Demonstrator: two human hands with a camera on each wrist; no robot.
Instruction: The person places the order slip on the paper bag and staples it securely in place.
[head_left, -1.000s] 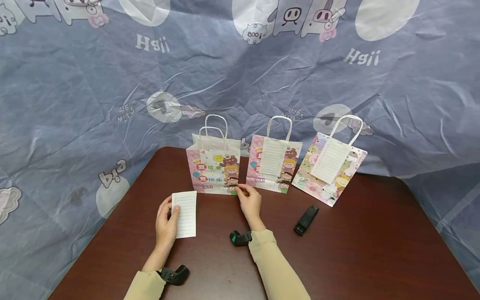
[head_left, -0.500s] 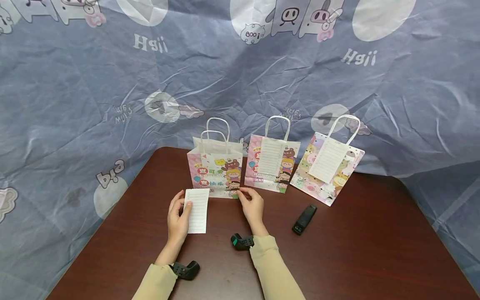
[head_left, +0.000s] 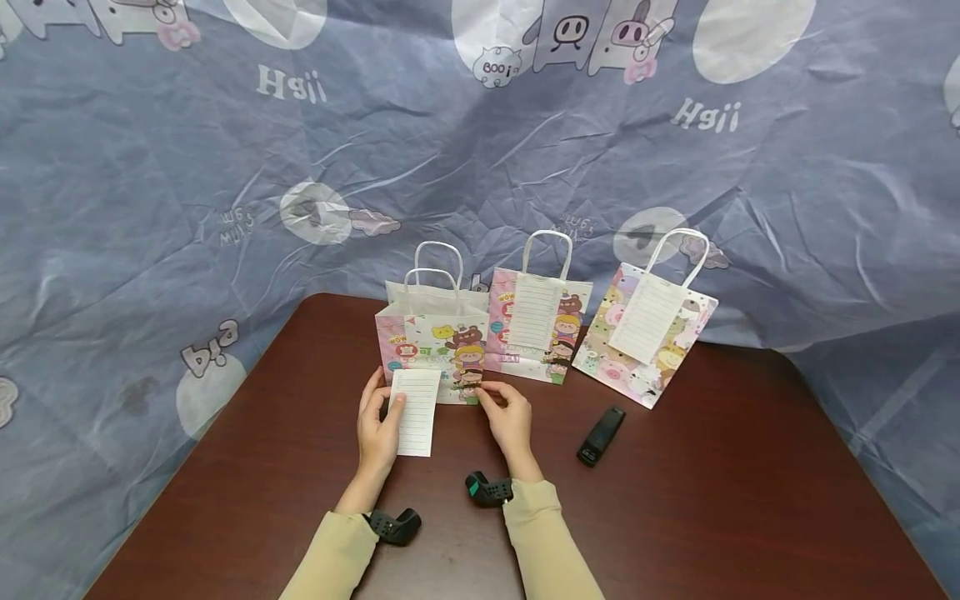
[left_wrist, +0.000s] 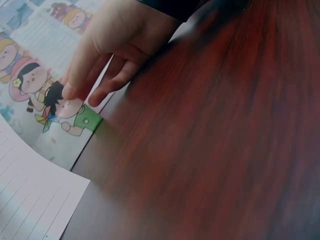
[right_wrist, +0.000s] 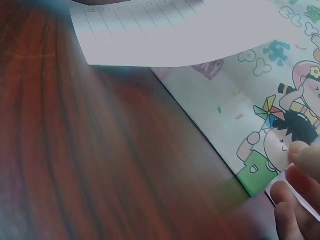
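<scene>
My left hand (head_left: 378,433) holds a white lined paper sheet (head_left: 416,412) between thumb and fingers. The sheet overlaps the lower front of a standing gift bag (head_left: 423,333), printed with cartoon figures and fitted with white handles. On that bag's lower right corner is my right hand (head_left: 512,422), thumb on the front and fingers round the side. In the right wrist view the sheet (right_wrist: 150,35) curves over the bag's front (right_wrist: 220,115), beside the bare tabletop. The left wrist view shows the right thumb (left_wrist: 82,70) against the printed front.
Right of this bag stands a similar gift bag (head_left: 498,333) with a lined sheet (head_left: 536,312) on its front. Farther right, an animal-print bag (head_left: 611,371) leans, also bearing a sheet (head_left: 648,317). A black stapler (head_left: 602,436) lies on the dark wooden table (head_left: 712,483). Blue printed cloth (head_left: 420,125) hangs behind.
My left hand has carried the sheet rightward from beside the bag to in front of it. The bag has come slightly nearer, with my right hand staying at its corner.
</scene>
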